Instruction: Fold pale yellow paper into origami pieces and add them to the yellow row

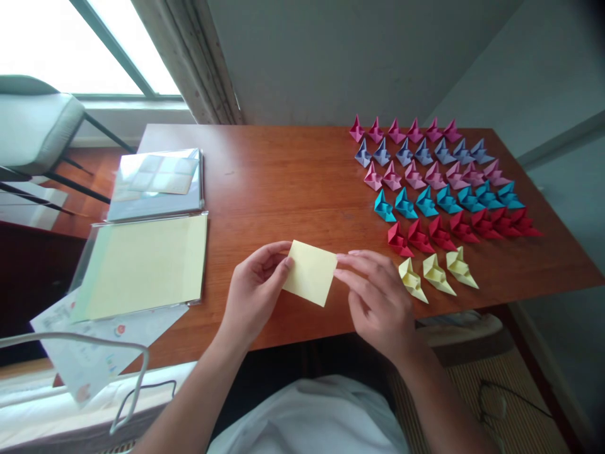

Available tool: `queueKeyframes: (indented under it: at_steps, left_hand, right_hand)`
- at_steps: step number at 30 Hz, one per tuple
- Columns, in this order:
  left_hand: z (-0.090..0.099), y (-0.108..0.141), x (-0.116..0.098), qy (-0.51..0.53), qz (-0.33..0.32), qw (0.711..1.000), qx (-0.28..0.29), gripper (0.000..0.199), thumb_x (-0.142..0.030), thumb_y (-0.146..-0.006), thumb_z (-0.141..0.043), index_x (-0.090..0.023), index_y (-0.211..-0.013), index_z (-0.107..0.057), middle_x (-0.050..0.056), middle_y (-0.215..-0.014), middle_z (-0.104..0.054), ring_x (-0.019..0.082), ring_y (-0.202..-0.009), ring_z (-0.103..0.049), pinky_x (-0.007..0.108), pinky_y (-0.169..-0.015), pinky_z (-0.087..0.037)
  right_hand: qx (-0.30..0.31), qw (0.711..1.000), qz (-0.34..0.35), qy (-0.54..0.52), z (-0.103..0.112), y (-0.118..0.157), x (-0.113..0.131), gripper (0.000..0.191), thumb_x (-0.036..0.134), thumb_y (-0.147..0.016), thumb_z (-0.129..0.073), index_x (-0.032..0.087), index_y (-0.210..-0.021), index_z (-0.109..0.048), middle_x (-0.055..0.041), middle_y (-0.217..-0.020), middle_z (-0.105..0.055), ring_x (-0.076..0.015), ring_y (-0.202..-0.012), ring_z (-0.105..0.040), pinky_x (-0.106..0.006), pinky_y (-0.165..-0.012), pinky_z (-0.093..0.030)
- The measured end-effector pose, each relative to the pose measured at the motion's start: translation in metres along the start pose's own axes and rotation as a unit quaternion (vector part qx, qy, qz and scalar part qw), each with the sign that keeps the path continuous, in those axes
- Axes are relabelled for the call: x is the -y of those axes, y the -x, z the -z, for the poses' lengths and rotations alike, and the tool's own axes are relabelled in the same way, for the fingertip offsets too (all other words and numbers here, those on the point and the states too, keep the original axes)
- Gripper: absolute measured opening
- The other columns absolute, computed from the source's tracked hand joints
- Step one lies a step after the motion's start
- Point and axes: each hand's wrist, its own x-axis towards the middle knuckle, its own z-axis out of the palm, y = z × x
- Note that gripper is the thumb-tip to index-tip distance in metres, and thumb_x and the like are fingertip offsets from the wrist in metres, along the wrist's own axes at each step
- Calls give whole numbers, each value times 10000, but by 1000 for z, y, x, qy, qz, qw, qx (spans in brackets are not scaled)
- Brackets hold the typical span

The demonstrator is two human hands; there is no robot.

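With my left hand (258, 284) I pinch a yellow paper square (312, 274), thumb on top, while my right hand (380, 299) has its fingertips at the opposite corner; whether they grip it, I cannot tell. The square is flat, held over the near part of the tabletop (283, 183), with no crease I can make out, so I judge its folding is all still to do. Finished folded pieces (426, 203) stand to my right: six magenta, then seven each of purple, pink, turquoise and red. Only three yellow folded pieces (437, 276) make up the nearest row, so yellow looks least complete.
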Motion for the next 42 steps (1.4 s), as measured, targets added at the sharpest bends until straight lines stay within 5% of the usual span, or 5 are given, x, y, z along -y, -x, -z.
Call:
queueKeyframes:
  at_steps: [10,16,22,35,42]
  left_hand:
    - [-1,-9,7,-185,-100,977,47,284,-317,-930,-611,-159,-1154,-687,44,-859,-740,154,-717,-686,242,-641,-537]
    - [-2,-12,11,-441,-228,868,16,272,-231,-970,-524,-184,-1198,-666,71,-1039,-750,202,-881,-694,312,-771,-549]
    - [0,3,9,-517,-326,791,35,307,-115,-950,-481,-168,-1180,-678,97,-1131,-731,246,-962,-666,398,-856,-559]
    - [3,12,20,-531,-352,763,104,364,-18,-866,-490,-119,-1175,-653,133,-1247,-681,285,-1130,-604,427,-985,-563]
    - [2,7,20,-485,-322,807,102,180,-139,-936,-558,-155,-1069,-679,116,-1177,-684,252,-1058,-628,400,-932,-560]
  right_hand:
    - [91,991,61,70,-8,-1,-25,354,42,-933,-573,222,-1215,-686,-86,-1306,-699,-269,-1217,-584,-466,-993,-540]
    - [101,990,59,75,-12,2,-28,342,58,-952,-558,220,-1221,-694,-77,-1252,-728,-266,-1195,-597,-446,-976,-541]
    - [131,986,51,86,-13,2,-30,347,64,-946,-551,213,-1224,-697,-89,-1235,-729,-285,-1200,-586,-468,-972,-538]
    - [174,979,46,93,-10,-2,-28,249,133,-976,-546,196,-1159,-702,-104,-1237,-708,-284,-1188,-572,-454,-965,-522]
    - [155,987,-30,28,-14,-10,-26,179,165,-980,-562,224,-1016,-727,-81,-1095,-705,-249,-1055,-573,-420,-928,-530]
